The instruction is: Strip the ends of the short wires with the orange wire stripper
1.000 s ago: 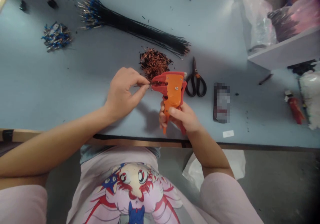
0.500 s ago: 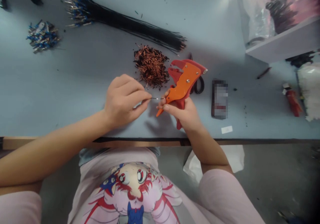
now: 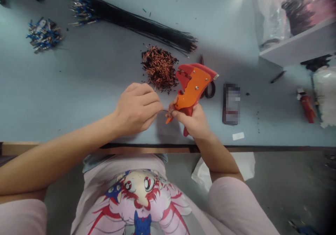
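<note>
Your left hand (image 3: 139, 107) apparently pinching a thin wire (image 3: 165, 110), your right hand (image 3: 196, 122) wrapped around an orange-and-red hand tool (image 3: 191, 89), copper-coloured scraps (image 3: 159, 67) heaped nearby.

The left hand (image 3: 138, 106) hides one end of the thin wire (image 3: 165, 110); the orange tool (image 3: 194, 88) partly covers the scissors (image 3: 214, 89); the dark device (image 3: 231, 104) is blurred.
</note>
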A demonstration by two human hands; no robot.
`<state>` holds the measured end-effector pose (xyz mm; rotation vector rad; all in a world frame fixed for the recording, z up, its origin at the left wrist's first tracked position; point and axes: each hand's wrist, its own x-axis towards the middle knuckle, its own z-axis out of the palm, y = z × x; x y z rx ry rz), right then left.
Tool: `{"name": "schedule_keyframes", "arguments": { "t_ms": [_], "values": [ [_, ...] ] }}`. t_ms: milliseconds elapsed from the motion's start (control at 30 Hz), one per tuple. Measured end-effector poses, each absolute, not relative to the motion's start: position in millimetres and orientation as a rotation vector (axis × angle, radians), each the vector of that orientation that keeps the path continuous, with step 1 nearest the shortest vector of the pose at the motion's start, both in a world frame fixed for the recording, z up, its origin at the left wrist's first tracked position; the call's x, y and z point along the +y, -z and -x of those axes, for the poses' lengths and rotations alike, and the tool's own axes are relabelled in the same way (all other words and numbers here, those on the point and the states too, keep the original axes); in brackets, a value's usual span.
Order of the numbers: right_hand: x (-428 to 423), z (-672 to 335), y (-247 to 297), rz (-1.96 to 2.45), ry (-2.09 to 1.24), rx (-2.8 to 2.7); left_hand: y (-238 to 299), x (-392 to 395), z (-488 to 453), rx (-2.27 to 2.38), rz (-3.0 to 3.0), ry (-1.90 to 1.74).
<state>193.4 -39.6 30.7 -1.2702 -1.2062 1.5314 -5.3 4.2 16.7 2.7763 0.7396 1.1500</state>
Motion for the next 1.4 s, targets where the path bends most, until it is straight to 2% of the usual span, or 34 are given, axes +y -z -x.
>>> {"name": "schedule_keyframes", "arguments": {
  "t_ms": [133, 267, 333, 433, 733, 1267, 1400],
  "values": [
    [-34, -202, -32, 1.369, -1.450, -1.100, -17, 26, 22, 0.794, -2.678, -1.296],
    [-24, -214, -34, 1.373, -1.351, -0.913, -20, 53, 42, 1.268, -1.715, -1.476],
    [-21, -217, -34, 1.359, -1.380, -0.897, -20, 57, 42, 1.257, -1.326, -1.405],
    [-20, -218, -33, 1.363, -1.417, -0.903, -16, 52, 31, 1.165, -1.045, -1.217],
    [-26, -218, -29, 1.387, -1.518, -1.011, -9, 40, 21, 1.045, -0.962, -1.018],
    [-32, -213, -32, 1.220, -1.790, -1.010, -16, 30, 17, 1.040, -1.097, -0.916],
    [-34, -211, -30, 1.181, -1.885, -1.010, -11, 28, 17, 1.018, -1.137, -0.993]
  ]
}}
